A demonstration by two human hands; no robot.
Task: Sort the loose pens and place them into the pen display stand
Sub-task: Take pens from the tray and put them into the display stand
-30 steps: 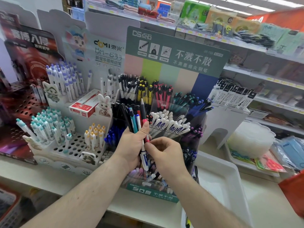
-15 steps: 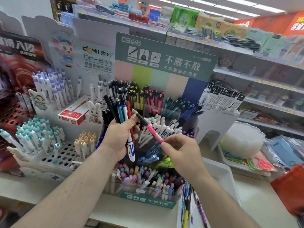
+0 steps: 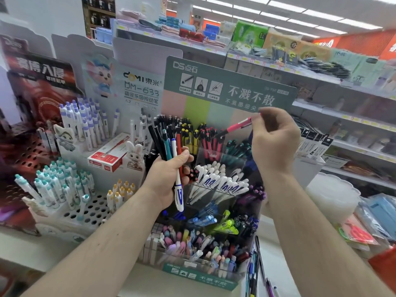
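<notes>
Pink pen (image 3: 237,126) is pinched at its back end by right hand (image 3: 275,138), tip angled down over the pink-pen slot in the back row of the pen stand (image 3: 216,281). Bundle of pens (image 3: 171,146) is gripped by left hand (image 3: 169,176). Risk: slot is packed, so tip could snag & knock neighbours. Room above the row is open; yellow pens (image 3: 188,136) sit just beside.

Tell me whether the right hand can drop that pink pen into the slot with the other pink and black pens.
Probably yes. The right hand pinches the pink pen tip-down just above the matching pink pens in the display stand, and nothing lies between. The left hand stays lower left.
</notes>
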